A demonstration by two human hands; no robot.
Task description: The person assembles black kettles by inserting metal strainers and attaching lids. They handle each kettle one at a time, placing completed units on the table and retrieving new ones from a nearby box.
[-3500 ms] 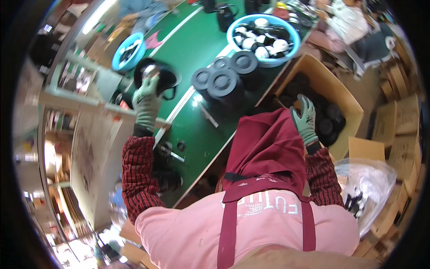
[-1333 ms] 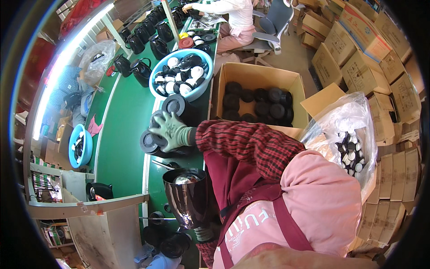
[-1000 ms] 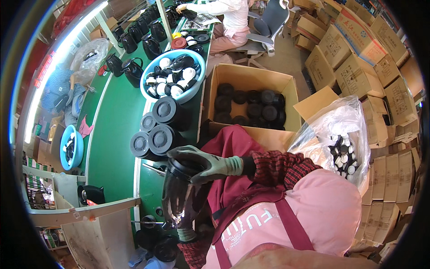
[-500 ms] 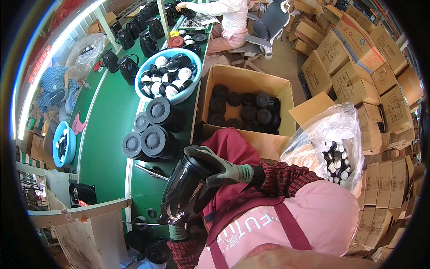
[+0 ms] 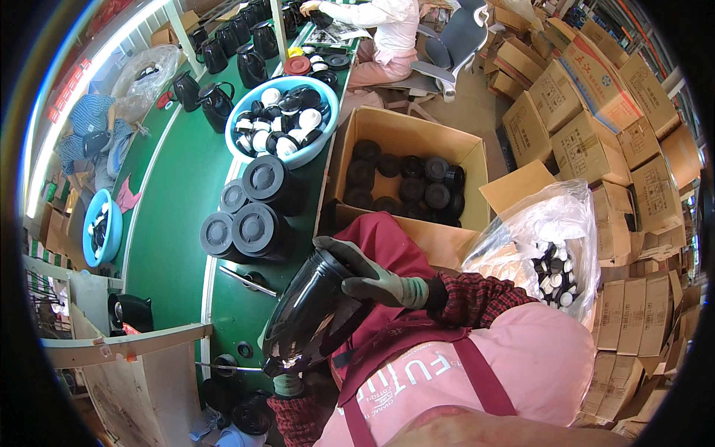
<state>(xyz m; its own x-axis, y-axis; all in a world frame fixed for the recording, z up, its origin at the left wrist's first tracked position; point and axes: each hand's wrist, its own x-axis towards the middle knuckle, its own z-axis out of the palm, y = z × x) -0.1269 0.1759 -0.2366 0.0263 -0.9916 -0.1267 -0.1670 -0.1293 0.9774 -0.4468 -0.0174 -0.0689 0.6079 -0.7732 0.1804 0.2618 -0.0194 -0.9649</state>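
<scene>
A glossy black jug body (image 5: 302,316) is tilted in front of my apron, its wide end up and to the right. My right hand (image 5: 376,279), in a grey-green glove, closes around that upper rim, thumb and fingers on either side. At the lower, narrower end my left hand (image 5: 286,383) supports the jug; most of its fingers are hidden behind the black body. Just beyond, several black cylindrical parts with round ribbed tops (image 5: 262,229) stand grouped on the green bench (image 5: 175,216). A metal rod-like fitting (image 5: 248,279) lies on the bench beside the jug.
A blue basin (image 5: 333,127) of black and white lids sits farther along the bench, near black jugs (image 5: 216,106). Right of the bench are an open carton (image 5: 417,207) of black parts and a plastic bag (image 5: 573,216) of lids. A co-worker (image 5: 391,33) sits at the far end.
The jug has come slightly down and left in view and shows more of its side. My right hand has shifted a little down and right along with its rim.
</scene>
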